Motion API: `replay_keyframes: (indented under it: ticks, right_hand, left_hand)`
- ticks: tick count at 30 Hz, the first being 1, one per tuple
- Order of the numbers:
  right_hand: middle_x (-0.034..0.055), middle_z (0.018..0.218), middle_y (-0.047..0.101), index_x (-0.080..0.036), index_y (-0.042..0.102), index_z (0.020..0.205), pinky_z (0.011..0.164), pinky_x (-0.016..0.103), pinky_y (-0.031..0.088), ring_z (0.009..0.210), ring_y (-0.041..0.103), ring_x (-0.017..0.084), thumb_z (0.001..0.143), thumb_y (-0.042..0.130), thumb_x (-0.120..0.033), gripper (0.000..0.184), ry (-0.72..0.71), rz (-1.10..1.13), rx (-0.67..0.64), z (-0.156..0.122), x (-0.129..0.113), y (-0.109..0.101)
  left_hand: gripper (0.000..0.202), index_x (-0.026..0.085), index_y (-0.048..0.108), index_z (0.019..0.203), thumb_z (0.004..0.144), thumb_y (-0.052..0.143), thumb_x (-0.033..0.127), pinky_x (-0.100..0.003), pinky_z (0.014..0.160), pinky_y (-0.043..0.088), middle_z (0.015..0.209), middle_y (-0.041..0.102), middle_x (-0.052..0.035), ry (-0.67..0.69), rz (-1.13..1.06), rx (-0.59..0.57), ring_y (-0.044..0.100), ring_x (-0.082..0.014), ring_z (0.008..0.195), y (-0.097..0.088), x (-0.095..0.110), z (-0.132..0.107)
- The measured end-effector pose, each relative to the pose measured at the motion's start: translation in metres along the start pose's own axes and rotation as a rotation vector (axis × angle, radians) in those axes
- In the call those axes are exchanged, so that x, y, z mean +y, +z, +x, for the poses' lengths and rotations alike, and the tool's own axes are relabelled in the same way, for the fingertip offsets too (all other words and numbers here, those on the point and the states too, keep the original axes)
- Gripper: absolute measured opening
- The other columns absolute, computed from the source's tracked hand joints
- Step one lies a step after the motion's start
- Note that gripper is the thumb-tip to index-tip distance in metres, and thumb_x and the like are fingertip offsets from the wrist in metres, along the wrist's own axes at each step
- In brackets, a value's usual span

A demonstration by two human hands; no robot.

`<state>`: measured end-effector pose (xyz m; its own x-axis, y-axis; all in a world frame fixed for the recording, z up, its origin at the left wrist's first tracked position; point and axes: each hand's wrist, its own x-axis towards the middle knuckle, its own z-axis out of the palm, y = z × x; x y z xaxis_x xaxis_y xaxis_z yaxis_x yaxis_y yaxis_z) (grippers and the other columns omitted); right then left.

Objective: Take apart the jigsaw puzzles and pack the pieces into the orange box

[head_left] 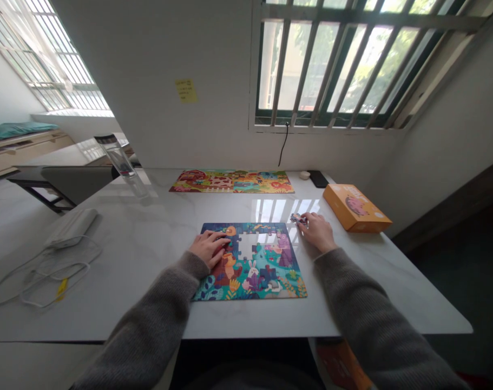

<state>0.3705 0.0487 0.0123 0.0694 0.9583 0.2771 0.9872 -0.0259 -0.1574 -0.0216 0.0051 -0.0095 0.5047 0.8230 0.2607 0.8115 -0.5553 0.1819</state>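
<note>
A colourful jigsaw puzzle point(234, 281) with a rabbit and other animals lies on the white table before me. The gap in its upper middle shows bare tabletop. My left hand point(209, 247) rests on the puzzle's left side, palm down, its fingers stretched out toward the gap. Beyond the upper right corner, my right hand point(318, 233) has its thumb and fingers closed on a few small puzzle pieces point(298, 219) at the table surface. How many pieces it grips is too small to tell.
A finished farm puzzle point(222, 182) lies by the wall. To the right are an orange box point(355, 208), a black phone point(318, 179) and a small white round item point(304, 175). Leftward stand a clear bottle point(118, 157) and a white device point(73, 228) with loose cables point(73, 265).
</note>
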Motion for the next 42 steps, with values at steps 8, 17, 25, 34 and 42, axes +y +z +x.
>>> replay_keyframes:
  ticks: [8, 17, 25, 34, 42]
  right_hand:
    - [0.0094, 0.104, 0.068, -0.02, 0.065, 0.115, 0.076, 0.034, 0.043, 0.099, 0.057, 0.026, 0.093, 0.049, -0.032, 0.03, -0.02, 0.069, 0.101, 0.002, 0.0, -0.002]
    - [0.0115, 0.117, 0.062, -0.021, 0.066, 0.112, 0.09, 0.04, 0.04, 0.11, 0.049, 0.03, 0.091, 0.055, -0.034, 0.027, -0.249, 0.091, 0.013, 0.01, -0.01, 0.023]
    - [0.0131, 0.111, 0.064, -0.02, 0.06, 0.126, 0.09, 0.041, 0.038, 0.106, 0.05, 0.031, 0.088, 0.06, -0.036, 0.041, -0.26, 0.009, 0.071, 0.012, -0.007, 0.01]
    - [0.0098, 0.105, 0.067, -0.019, 0.057, 0.126, 0.088, 0.04, 0.047, 0.098, 0.06, 0.026, 0.089, 0.063, -0.033, 0.04, -0.525, 0.461, 0.13, -0.009, -0.05, -0.012]
    - [0.0093, 0.116, 0.065, -0.026, 0.05, 0.136, 0.094, 0.044, 0.049, 0.106, 0.056, 0.026, 0.09, 0.064, -0.03, 0.048, -0.813, 0.529, 0.057, -0.05, -0.11, -0.029]
  left_hand:
    - [0.036, 0.026, 0.064, 0.121, 0.087, 0.053, 0.032, -0.046, 0.095, 0.038, 0.132, 0.06, -0.0042, -0.009, -0.005, 0.005, 0.047, -0.0286, 0.113, -0.001, 0.003, -0.001]
    - [0.035, 0.027, 0.064, 0.12, 0.087, 0.054, 0.031, -0.046, 0.093, 0.039, 0.131, 0.06, -0.004, -0.019, -0.012, 0.001, 0.047, -0.0292, 0.113, -0.002, 0.003, 0.0]
    - [0.033, 0.025, 0.065, 0.117, 0.086, 0.054, 0.03, -0.046, 0.094, 0.04, 0.128, 0.062, -0.0056, -0.013, -0.018, 0.018, 0.049, -0.0285, 0.113, -0.002, 0.004, 0.0]
    - [0.023, 0.019, 0.068, 0.1, 0.086, 0.054, 0.031, -0.04, 0.087, 0.051, 0.1, 0.069, -0.0069, -0.107, -0.459, 0.152, 0.061, -0.0231, 0.095, -0.018, 0.026, 0.012]
    - [0.04, 0.017, 0.059, 0.115, 0.084, 0.06, 0.042, -0.026, 0.061, 0.053, 0.086, 0.068, -0.0039, -0.263, -1.003, 0.082, 0.065, -0.0171, 0.076, -0.028, 0.057, 0.044]
